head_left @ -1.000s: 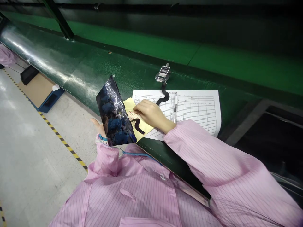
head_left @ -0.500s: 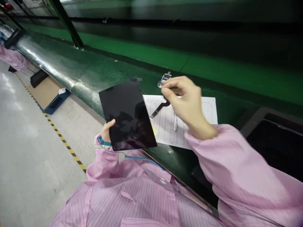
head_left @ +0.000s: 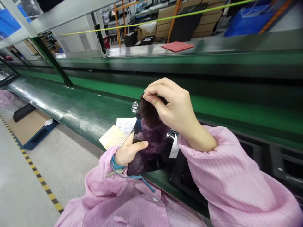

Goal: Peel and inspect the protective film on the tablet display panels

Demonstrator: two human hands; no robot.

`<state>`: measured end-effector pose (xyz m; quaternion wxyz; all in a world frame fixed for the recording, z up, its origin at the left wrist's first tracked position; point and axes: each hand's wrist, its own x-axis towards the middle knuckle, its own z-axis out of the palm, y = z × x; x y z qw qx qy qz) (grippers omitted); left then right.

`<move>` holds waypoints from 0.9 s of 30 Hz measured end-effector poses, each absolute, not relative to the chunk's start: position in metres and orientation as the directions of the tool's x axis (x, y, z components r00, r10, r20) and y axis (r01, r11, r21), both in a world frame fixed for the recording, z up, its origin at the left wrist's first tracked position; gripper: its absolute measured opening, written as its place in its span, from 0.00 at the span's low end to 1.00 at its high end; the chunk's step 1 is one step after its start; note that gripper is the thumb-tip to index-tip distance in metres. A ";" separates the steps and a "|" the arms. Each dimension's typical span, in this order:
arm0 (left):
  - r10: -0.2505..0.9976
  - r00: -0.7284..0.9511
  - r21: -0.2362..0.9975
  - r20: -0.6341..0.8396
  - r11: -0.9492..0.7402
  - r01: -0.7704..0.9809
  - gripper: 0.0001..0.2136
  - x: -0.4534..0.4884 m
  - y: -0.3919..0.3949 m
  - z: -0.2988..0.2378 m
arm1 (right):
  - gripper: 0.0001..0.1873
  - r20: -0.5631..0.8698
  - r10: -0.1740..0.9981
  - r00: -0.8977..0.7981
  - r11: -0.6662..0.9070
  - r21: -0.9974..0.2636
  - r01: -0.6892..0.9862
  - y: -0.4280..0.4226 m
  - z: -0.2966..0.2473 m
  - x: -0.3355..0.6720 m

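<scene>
My left hand grips a glossy black panel, a flat rectangular screen, by its left edge, with the thumb lying on its face. The panel is tilted up and mirrors the pink sleeve. At the panel's upper corner, my right hand pinches with thumb and fingertips; whether a thin film is also between them I cannot tell. A metal tally counter rests on the green bench just left of the panel. Behind my left hand lies a yellow card with rows of small dots, beside a printed form partly covered by the panel.
The green bench runs away to the left. Dark trays or panels lie at the right. A teal wrist cord hangs from my left wrist. A red sheet lies on the far ledge, and a cardboard-topped blue cart stands on the floor.
The view has lifted and turned right. My left hand has brought the panel rightward over the form and tilted it. My right hand has left the counter and come to the panel's upper corner.
</scene>
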<state>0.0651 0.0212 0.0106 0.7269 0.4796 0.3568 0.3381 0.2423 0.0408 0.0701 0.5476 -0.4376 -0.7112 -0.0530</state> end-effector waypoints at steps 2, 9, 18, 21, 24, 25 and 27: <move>0.836 0.529 0.952 -0.147 0.265 -0.154 0.18 0.069 0.018 0.012 | 0.07 0.848 0.530 0.003 0.594 -0.374 0.712 0.037 0.071 0.245; 0.783 0.608 0.972 -0.130 0.222 -0.078 0.17 0.077 0.015 0.014 | 0.06 0.926 0.375 -0.046 0.493 -0.157 0.856 0.029 0.070 0.250; 0.732 0.671 0.986 -0.117 0.165 -0.008 0.17 0.075 0.020 0.024 | 0.13 0.645 0.758 0.094 0.488 -0.657 0.574 0.019 0.101 0.274; 0.722 0.676 0.982 -0.146 0.191 0.009 0.16 0.076 0.020 0.028 | 0.15 0.558 0.786 0.266 0.393 -0.783 0.481 0.019 0.100 0.286; 0.776 0.583 0.942 -0.241 0.332 -0.052 0.20 0.078 0.022 0.025 | 0.22 0.649 0.559 0.516 0.239 -0.722 0.650 -0.001 0.082 0.290; 0.805 0.530 0.918 -0.267 0.380 -0.115 0.22 0.079 0.023 0.024 | 0.26 0.671 0.488 0.558 0.177 -0.702 0.690 -0.012 0.072 0.289; 0.839 0.455 0.856 -0.298 0.445 -0.262 0.25 0.081 0.028 0.022 | 0.35 0.651 0.430 0.625 0.102 -0.723 0.683 -0.037 0.052 0.287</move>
